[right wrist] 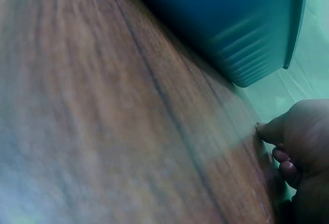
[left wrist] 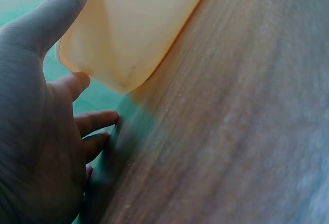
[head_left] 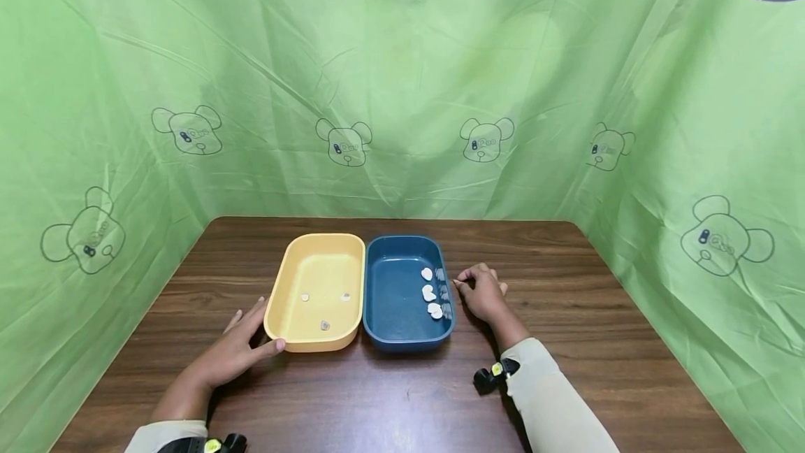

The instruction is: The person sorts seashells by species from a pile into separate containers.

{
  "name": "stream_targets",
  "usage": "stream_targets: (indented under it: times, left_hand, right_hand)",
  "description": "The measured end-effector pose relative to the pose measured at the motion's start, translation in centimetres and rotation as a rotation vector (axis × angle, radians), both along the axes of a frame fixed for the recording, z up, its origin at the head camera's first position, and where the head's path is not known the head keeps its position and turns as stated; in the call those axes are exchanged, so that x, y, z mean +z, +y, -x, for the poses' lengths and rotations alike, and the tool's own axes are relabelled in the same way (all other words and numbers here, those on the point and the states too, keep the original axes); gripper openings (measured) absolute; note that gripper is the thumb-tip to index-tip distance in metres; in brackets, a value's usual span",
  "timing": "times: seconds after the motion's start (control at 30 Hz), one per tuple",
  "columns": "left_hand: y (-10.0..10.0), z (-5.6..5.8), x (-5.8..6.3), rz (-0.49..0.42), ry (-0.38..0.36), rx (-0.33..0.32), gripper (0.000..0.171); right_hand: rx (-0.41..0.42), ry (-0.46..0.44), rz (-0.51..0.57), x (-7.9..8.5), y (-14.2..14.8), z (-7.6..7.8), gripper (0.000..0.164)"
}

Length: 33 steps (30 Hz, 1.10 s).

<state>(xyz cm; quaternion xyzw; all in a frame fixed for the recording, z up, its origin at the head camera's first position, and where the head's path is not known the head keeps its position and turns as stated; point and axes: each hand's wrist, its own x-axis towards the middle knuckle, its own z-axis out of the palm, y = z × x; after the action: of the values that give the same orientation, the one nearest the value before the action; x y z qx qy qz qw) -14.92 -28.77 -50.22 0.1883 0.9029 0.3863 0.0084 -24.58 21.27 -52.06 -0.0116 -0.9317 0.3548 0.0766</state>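
Note:
My left hand [head_left: 235, 351] rests at the near-left corner of a yellow tray [head_left: 314, 343], its thumb at the front wall and its fairly straight fingers spread along the left side. Three small whitish pieces lie apart in that tray, among them a greyer one [head_left: 325, 326]. A blue tray [head_left: 409, 346] stands right beside it, with several white pieces [head_left: 429, 293] lined up near its right wall. Just right of the blue tray, my right hand [head_left: 484, 293] is low over the table, fingers bent and thumb tip near the index; I cannot tell whether a small thing is between them.
Both trays stand on a dark wood-grain table [head_left: 402, 404]. A green cloth [head_left: 402, 75] with printed bear heads hangs around its back and sides. Each wrist wears a small black camera, such as the right wrist camera [head_left: 487, 380].

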Motion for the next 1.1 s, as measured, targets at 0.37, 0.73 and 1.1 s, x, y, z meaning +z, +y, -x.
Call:
stream_targets:
  times: [0.37, 0.73, 1.1]
  left_hand:
    - [-0.01, 0.04, 0.02, 0.006, -0.015, 0.000, 0.094]
    - [-0.10, -0.02, -0.06, 0.001, -0.011, 0.004, 0.093]
    - [-0.07, 0.00, -0.05, 0.010, 0.000, 0.003, 0.093]
  right_hand:
    - [-0.016, 0.004, 0.012, -0.12, -0.04, -0.12, 0.009]
    - [-0.024, -0.003, 0.028, 0.02, -0.02, 0.11, 0.017]
    - [-0.047, 0.029, 0.084, -0.27, 0.06, 0.17, 0.018]
